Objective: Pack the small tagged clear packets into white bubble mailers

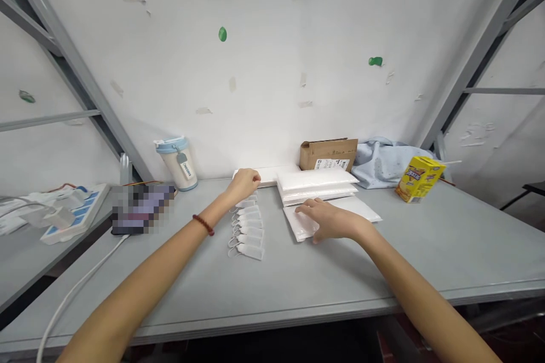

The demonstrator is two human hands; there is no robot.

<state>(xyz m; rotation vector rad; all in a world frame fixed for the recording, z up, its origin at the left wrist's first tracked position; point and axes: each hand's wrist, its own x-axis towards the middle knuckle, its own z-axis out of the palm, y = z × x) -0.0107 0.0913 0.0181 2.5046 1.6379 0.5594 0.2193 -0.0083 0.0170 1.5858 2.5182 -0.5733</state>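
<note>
My left hand [246, 182] is closed, its fingers curled together at the far end of a row of small white tags with loops [250, 240]. Whatever those fingers hold, if anything, is hidden. Behind that hand a long, flat white item [272, 174] lies near the wall. My right hand [331, 220] rests with its fingers apart on a flat white plastic packet [357, 208]. Just beyond it, several similar white packets [317, 180] are stacked. A dark red bead bracelet [203, 225] circles my left wrist.
A cream tumbler with a blue lid [179, 164] stands at back left, near a phone [142, 208] with a white cable. A power strip [76, 215] sits farther left. A cardboard box [330, 154], light blue cloth [381, 161] and yellow drink carton [419, 180] occupy the back right.
</note>
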